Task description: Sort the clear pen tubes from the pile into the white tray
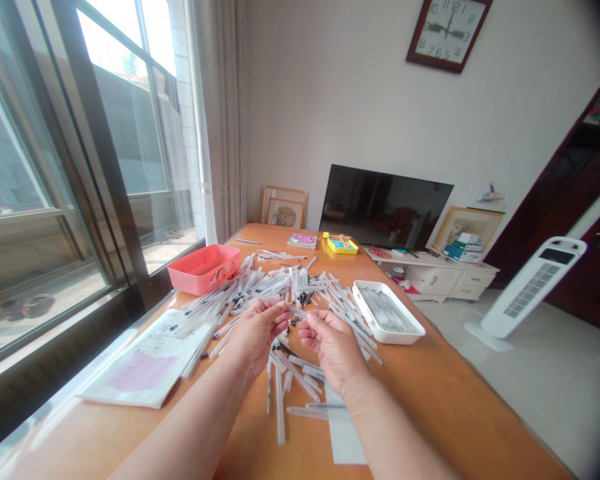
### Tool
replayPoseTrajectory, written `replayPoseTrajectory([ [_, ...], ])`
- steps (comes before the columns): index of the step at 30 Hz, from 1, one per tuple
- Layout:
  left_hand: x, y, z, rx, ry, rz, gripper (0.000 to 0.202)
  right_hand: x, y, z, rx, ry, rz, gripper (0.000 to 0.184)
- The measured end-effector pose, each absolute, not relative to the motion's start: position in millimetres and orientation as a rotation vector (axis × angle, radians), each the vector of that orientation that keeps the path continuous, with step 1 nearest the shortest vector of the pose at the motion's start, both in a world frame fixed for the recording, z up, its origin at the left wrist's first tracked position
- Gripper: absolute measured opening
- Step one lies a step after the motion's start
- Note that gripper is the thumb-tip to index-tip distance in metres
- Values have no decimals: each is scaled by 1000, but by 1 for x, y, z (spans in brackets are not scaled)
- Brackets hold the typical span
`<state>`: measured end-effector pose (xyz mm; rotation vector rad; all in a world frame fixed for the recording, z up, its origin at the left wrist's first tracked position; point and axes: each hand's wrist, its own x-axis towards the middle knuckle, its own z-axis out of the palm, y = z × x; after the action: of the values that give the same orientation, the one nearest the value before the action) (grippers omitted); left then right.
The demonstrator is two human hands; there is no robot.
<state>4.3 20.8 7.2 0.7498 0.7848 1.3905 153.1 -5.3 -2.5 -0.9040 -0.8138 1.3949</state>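
1. Orange wooden table [433,380] carries a loose heap of clear plastic pens [325,292] with black tips.
2. Left hand [257,335] pinches one clear pen [286,308] between thumb and fingers, just above the heap.
3. Right hand [331,350] sits just beside the left, not touching it, fingers curled toward that pen; contact with the pen can't be told.
4. White tray [363,301] holding more pens stands right of the hands, with loose pens against its edge.
5. Pink basket [200,279] sits left of the heap, near the window.
6. Loose papers [145,363] lie left of the hands.
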Motion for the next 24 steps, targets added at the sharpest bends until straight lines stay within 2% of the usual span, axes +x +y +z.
replayPoseTrajectory([
  [24,15,13,10,895,777,1390,26,155,-11,7,-968,-1042,1203,32],
])
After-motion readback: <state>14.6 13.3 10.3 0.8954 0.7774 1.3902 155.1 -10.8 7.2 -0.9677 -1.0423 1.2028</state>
